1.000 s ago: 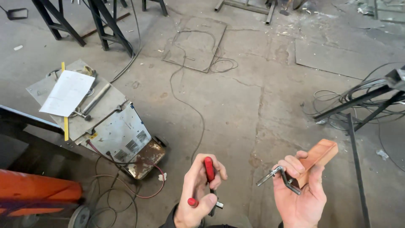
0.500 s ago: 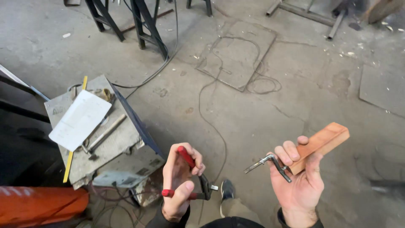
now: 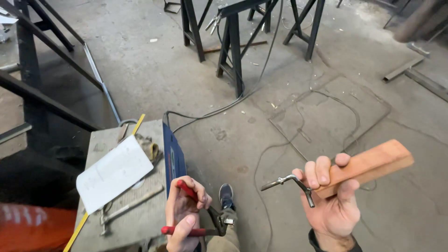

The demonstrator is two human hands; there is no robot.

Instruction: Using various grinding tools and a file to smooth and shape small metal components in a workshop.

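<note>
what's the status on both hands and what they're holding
Left hand closed on red-handled pliers, jaws pointing right. Right hand grips wooden block plus bent metal piece. Hands apart, nothing between them.

At the lower middle of the frame I see my left hand (image 3: 183, 215) around pliers (image 3: 205, 223) with bright red handles and dark grey jaws. At lower right, my right hand (image 3: 332, 201) shows a reddish-orange wooden block (image 3: 373, 164) and a dull silver bent metal piece (image 3: 289, 183). At lower left, I see a white sheet of paper (image 3: 113, 172) on a pale grey machine top (image 3: 140, 219), whose side panel (image 3: 173, 161) is blue, with a yellow ruler (image 3: 79, 225) along it. The concrete floor (image 3: 289, 93) is mottled grey, crossed by black cables (image 3: 261, 70).
</note>
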